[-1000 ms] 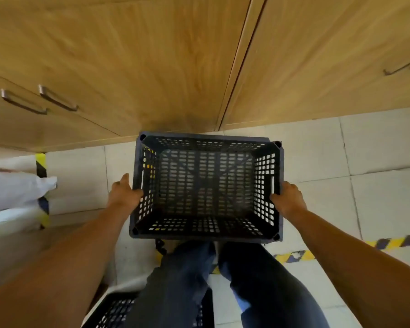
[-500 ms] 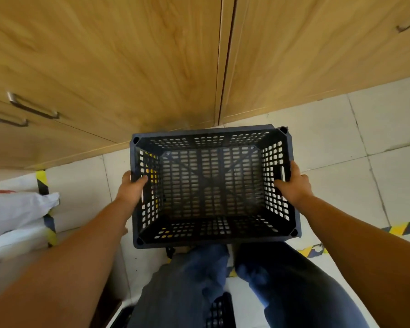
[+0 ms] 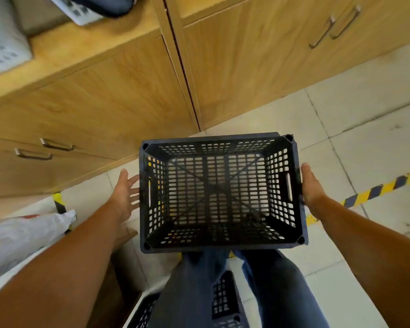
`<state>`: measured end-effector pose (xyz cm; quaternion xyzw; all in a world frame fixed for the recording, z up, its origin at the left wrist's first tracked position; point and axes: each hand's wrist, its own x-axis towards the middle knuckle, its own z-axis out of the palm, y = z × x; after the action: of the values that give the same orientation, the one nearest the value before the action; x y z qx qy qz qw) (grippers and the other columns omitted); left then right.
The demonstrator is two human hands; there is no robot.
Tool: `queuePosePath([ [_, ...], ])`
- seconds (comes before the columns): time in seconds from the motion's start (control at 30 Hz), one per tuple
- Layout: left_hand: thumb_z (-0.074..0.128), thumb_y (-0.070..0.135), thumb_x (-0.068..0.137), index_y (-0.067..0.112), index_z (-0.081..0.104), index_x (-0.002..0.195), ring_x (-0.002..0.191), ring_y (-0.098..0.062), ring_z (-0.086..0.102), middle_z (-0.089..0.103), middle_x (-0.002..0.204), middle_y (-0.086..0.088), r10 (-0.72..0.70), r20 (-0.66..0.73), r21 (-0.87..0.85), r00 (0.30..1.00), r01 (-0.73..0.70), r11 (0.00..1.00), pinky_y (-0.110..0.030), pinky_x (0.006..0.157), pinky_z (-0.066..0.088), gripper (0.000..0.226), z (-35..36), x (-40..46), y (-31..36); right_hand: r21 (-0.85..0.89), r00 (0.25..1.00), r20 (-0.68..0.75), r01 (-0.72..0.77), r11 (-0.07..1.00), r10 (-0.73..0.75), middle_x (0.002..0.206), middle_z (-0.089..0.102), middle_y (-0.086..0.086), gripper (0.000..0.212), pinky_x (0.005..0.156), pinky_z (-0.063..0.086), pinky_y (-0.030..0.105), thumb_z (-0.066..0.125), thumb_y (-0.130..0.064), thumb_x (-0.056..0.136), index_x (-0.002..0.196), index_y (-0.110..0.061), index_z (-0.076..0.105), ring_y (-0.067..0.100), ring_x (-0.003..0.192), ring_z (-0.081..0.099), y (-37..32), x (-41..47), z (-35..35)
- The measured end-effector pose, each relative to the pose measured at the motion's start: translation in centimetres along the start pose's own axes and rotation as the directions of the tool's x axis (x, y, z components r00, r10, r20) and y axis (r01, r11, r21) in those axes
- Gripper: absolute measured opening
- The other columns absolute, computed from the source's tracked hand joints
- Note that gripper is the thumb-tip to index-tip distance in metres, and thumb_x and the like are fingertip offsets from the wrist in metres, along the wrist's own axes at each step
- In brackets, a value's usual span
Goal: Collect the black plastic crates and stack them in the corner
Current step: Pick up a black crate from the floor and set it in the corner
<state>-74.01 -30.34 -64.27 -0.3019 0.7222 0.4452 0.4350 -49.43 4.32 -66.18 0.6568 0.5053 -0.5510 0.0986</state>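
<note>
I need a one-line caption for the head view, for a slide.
Head view: an empty black crate in front of wooden cabinets, right hand holding its side, left hand open just beside it.

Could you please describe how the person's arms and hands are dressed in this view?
Both forearms are bare with no sleeves in view, and the left hand and right hand wear no gloves. No watch, ring or band shows on either wrist. Below them, the legs are in dark blue trousers.
</note>
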Motion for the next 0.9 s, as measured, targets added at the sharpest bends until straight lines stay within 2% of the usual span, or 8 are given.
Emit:
queuePosePath([
  [0.07,0.016,0.065,0.093,0.024,0.043,0.142,0.128,-0.033,0.043,0.047,0.14,-0.015,0.002,0.023,0.038,1.0,-0.003,0.999,-0.046,0.107,0.034,0.069,1.0,-2.5,1.5,0.052,0.998,-0.02,-0.057,0.997,0.058,0.127,0.057,0.013,0.072,0.087,0.037,0.039,0.022,-0.067,0.089,0.135,-0.017,0.047,0.029,0.106,0.056,-0.4,-1.8,-2.9],
  [0.2,0.017,0.065,0.094,0.023,0.043,0.141,0.129,-0.033,0.043,0.045,0.14,-0.015,0.028,0.051,0.113,0.998,-0.034,0.993,-0.045,0.102,0.035,0.069,3.9,-7.8,4.5,0.256,0.99,-0.067,-0.105,0.961,0.126,0.135,0.051,0.018,0.071,0.097,0.037,0.047,0.019,-0.064,0.093,0.142,-0.017,0.038,0.034,0.113,0.051,-2.1,-6.8,-9.0],
  [0.3,0.016,0.067,0.092,0.022,0.044,0.14,0.127,-0.034,0.043,0.045,0.139,-0.015,0.05,0.083,0.167,0.995,-0.063,0.984,-0.045,0.099,0.035,0.071,6.7,-11.6,6.6,0.394,0.981,-0.057,-0.15,0.907,0.187,0.132,0.052,0.019,0.077,0.091,0.036,0.045,0.017,-0.066,0.092,0.14,-0.011,0.041,0.034,0.118,0.049,-2.9,-9.6,-14.1],
  [0.4,0.017,0.069,0.091,0.022,0.044,0.141,0.12,-0.032,0.045,0.048,0.132,-0.015,0.063,0.109,0.216,0.992,-0.086,0.973,-0.044,0.097,0.036,0.074,10.2,-14.9,8.6,0.479,0.972,-0.024,-0.194,0.856,0.234,0.116,0.059,0.016,0.084,0.095,0.035,0.046,0.015,-0.07,0.088,0.134,-0.007,0.049,0.03,0.105,0.054,-2.9,-10.7,-19.1],
  [0.47,0.017,0.069,0.091,0.02,0.044,0.14,0.111,-0.03,0.046,0.048,0.123,-0.013,0.07,0.123,0.233,0.99,-0.098,0.968,-0.04,0.092,0.037,0.074,12.8,-17.0,9.9,0.507,0.969,-0.014,-0.204,0.838,0.245,0.107,0.061,0.015,0.086,0.093,0.036,0.045,0.015,-0.071,0.087,0.129,-0.007,0.053,0.029,0.099,0.055,-2.9,-11.2,-22.4],
  [0.63,0.022,0.07,0.09,0.012,0.049,0.134,0.109,-0.03,0.047,0.051,0.121,-0.013,0.094,0.166,0.29,0.982,-0.139,0.947,-0.042,0.09,0.038,0.078,19.6,-22.2,12.8,0.571,0.964,0.011,-0.225,0.789,0.267,0.117,0.06,0.018,0.086,0.092,0.037,0.045,0.016,-0.074,0.085,0.121,-0.007,0.057,0.031,0.107,0.054,-3.4,-12.3,-30.5],
  [0.77,0.021,0.069,0.091,0.009,0.047,0.134,0.107,-0.029,0.046,0.053,0.114,-0.012,0.128,0.217,0.354,0.968,-0.2,0.914,-0.043,0.089,0.037,0.078,25.5,-25.9,15.1,0.608,0.962,-0.001,-0.216,0.764,0.273,0.119,0.059,0.018,0.087,0.091,0.04,0.044,0.016,-0.074,0.084,0.122,-0.007,0.057,0.031,0.103,0.056,-3.9,-12.7,-36.7],
  [0.9,0.016,0.067,0.092,0.01,0.05,0.126,0.093,-0.026,0.052,0.056,0.102,-0.012,0.14,0.315,0.398,0.939,-0.264,0.879,-0.041,0.084,0.039,0.075,31.6,-29.2,17.8,0.659,0.959,-0.04,-0.187,0.729,0.282,0.117,0.057,0.018,0.085,0.089,0.039,0.044,0.019,-0.072,0.086,0.126,-0.005,0.053,0.032,0.104,0.054,-4.5,-13.1,-42.4],
])
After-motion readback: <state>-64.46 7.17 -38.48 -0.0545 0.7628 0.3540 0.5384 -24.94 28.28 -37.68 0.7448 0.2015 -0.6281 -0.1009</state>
